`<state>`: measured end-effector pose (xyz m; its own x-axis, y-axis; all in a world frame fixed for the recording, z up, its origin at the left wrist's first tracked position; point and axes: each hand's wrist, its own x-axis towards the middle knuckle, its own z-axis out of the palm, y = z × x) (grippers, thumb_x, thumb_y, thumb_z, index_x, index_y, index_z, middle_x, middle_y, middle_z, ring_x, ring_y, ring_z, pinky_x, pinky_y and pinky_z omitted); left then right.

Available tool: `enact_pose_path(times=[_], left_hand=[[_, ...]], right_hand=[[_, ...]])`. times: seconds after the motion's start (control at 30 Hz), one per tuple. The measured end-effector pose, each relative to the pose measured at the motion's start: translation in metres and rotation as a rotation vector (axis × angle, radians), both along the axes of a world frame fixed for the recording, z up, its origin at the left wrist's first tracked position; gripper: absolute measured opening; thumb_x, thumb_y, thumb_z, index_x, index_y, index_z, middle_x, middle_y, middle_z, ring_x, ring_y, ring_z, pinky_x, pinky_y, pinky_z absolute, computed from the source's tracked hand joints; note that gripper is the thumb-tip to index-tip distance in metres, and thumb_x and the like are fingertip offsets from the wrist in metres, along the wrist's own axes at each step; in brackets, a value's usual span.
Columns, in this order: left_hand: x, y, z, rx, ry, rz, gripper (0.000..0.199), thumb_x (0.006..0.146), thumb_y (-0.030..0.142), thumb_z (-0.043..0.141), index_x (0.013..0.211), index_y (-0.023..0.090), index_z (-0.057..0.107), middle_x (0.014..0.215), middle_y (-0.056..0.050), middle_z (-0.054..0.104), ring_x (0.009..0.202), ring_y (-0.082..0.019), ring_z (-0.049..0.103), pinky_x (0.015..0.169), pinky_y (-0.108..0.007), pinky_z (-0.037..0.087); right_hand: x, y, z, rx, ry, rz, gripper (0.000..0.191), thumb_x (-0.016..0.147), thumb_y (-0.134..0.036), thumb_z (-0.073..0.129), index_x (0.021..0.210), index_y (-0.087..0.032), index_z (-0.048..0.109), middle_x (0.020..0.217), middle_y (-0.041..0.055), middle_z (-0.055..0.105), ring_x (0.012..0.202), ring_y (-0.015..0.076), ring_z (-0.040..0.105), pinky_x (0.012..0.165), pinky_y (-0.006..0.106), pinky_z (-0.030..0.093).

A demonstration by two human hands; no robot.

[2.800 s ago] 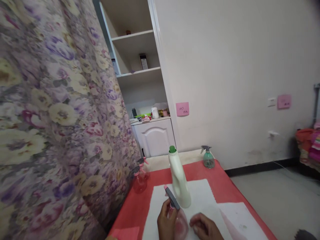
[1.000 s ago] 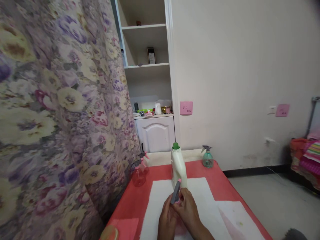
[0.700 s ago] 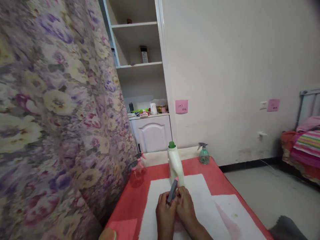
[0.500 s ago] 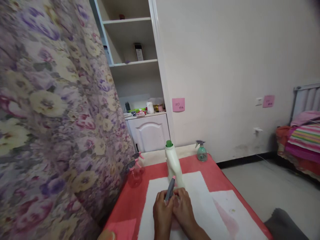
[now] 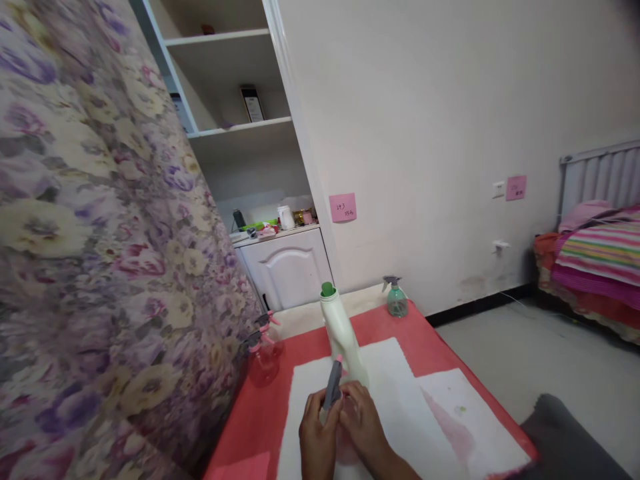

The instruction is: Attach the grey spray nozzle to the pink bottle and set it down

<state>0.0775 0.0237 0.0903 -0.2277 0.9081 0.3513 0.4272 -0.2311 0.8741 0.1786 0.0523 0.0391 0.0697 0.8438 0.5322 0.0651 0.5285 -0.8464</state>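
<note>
Between my two hands, low over the paper, is a spray bottle with a grey trigger head [image 5: 333, 385] and a pink nozzle tip. My left hand [image 5: 318, 430] is closed around the trigger head. Fingers of my right hand [image 5: 369, 427] are bent against the spray bottle just under the head; a pinkish clear body shows partly below them, mostly covered. Just beyond my hands stands a pale green jug-like bottle [image 5: 345, 333] with a green piece [image 5: 327, 289] in its open mouth.
White paper sheets [image 5: 400, 393], one stained pink, lie on the red table cover [image 5: 240, 423]. Pink spray bottles [image 5: 263, 363] stand at the left, and a green spray bottle [image 5: 397, 302] at the far right corner. A floral curtain [image 5: 125, 267] hangs along the left side.
The view has turned and tilted slightly. Both hands stay on the spray bottle, with small shifts of the right fingers. An orange round thing at the lower left has left the view.
</note>
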Motion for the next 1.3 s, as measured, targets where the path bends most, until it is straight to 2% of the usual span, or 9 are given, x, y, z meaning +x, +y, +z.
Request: enact_pose_path(times=[0.17, 0.3, 0.4, 0.53, 0.7, 0.8, 0.93, 1.13, 1.3], left_hand=[[0.007, 0.000, 0.005, -0.006, 0.075, 0.063, 0.027, 0.073, 0.042, 0.064, 0.091, 0.021, 0.066, 0.092, -0.008, 0.069, 0.090, -0.029, 0.065, 0.083, -0.040, 0.050], [0.012, -0.001, 0.013, -0.045, 0.163, 0.140, 0.028, 0.068, 0.043, 0.067, 0.086, 0.022, 0.066, 0.088, -0.008, 0.069, 0.086, -0.030, 0.065, 0.078, -0.041, 0.050], [0.010, -0.002, 0.019, -0.058, 0.165, 0.088, 0.032, 0.069, 0.046, 0.067, 0.090, 0.022, 0.067, 0.091, -0.008, 0.070, 0.088, -0.030, 0.066, 0.080, -0.040, 0.051], [0.001, 0.001, 0.021, -0.047, 0.017, -0.011, 0.043, 0.077, 0.058, 0.057, 0.091, 0.020, 0.071, 0.093, -0.010, 0.072, 0.092, -0.029, 0.066, 0.086, -0.040, 0.050], [-0.005, 0.010, 0.020, -0.150, -0.273, -0.098, 0.051, 0.063, 0.061, 0.072, 0.087, 0.016, 0.074, 0.091, -0.011, 0.075, 0.093, -0.030, 0.067, 0.085, -0.039, 0.051], [-0.003, 0.012, 0.022, -0.189, -0.384, -0.187, 0.048, 0.062, 0.057, 0.076, 0.086, 0.016, 0.075, 0.090, -0.009, 0.076, 0.092, -0.029, 0.067, 0.085, -0.038, 0.052], [-0.001, 0.012, 0.022, -0.190, -0.403, -0.187, 0.046, 0.065, 0.055, 0.075, 0.085, 0.014, 0.075, 0.087, -0.010, 0.075, 0.091, -0.029, 0.067, 0.083, -0.038, 0.051], [0.000, 0.011, 0.019, -0.163, -0.383, -0.157, 0.040, 0.068, 0.053, 0.074, 0.083, 0.016, 0.074, 0.083, -0.007, 0.073, 0.085, -0.025, 0.065, 0.080, -0.034, 0.050], [0.007, 0.009, 0.021, -0.169, -0.501, -0.144, 0.041, 0.062, 0.052, 0.079, 0.078, 0.015, 0.073, 0.077, -0.006, 0.072, 0.080, -0.024, 0.064, 0.077, -0.033, 0.051]], right_hand=[[0.003, 0.000, 0.000, 0.002, -0.017, 0.037, 0.013, 0.086, -0.026, 0.054, 0.094, -0.023, 0.065, 0.094, 0.0047, 0.067, 0.092, 0.0232, 0.061, 0.084, 0.036, 0.047], [0.005, 0.002, -0.001, 0.014, -0.029, 0.063, 0.020, 0.092, -0.033, 0.047, 0.094, -0.023, 0.065, 0.092, 0.0061, 0.066, 0.092, 0.0237, 0.061, 0.084, 0.037, 0.048], [0.008, 0.003, 0.000, 0.013, -0.040, 0.090, 0.021, 0.091, -0.036, 0.050, 0.098, -0.023, 0.065, 0.095, 0.0071, 0.067, 0.094, 0.0246, 0.061, 0.086, 0.038, 0.047], [0.014, 0.006, 0.004, 0.021, -0.064, 0.161, 0.022, 0.085, -0.039, 0.060, 0.099, -0.024, 0.068, 0.097, 0.0062, 0.068, 0.094, 0.0253, 0.061, 0.088, 0.039, 0.046], [0.022, 0.011, 0.009, 0.027, -0.087, 0.246, 0.023, 0.082, -0.038, 0.061, 0.098, -0.023, 0.069, 0.096, 0.0054, 0.069, 0.093, 0.0245, 0.061, 0.085, 0.037, 0.046], [0.024, 0.013, 0.011, 0.030, -0.099, 0.276, 0.023, 0.081, -0.038, 0.061, 0.095, -0.022, 0.070, 0.092, 0.0048, 0.067, 0.089, 0.0237, 0.061, 0.082, 0.035, 0.047], [0.026, 0.013, 0.012, 0.032, -0.096, 0.278, 0.023, 0.081, -0.038, 0.060, 0.092, -0.022, 0.069, 0.088, 0.0037, 0.066, 0.086, 0.0228, 0.060, 0.082, 0.035, 0.047], [0.024, 0.010, 0.020, 0.008, -0.061, 0.267, 0.022, 0.076, -0.024, 0.062, 0.098, -0.023, 0.068, 0.100, 0.0044, 0.066, 0.097, 0.0237, 0.061, 0.089, 0.037, 0.047], [0.017, 0.010, 0.023, -0.012, -0.038, 0.240, 0.010, 0.080, -0.026, 0.060, 0.084, -0.022, 0.069, 0.086, 0.0020, 0.067, 0.087, 0.0209, 0.062, 0.081, 0.031, 0.048]])
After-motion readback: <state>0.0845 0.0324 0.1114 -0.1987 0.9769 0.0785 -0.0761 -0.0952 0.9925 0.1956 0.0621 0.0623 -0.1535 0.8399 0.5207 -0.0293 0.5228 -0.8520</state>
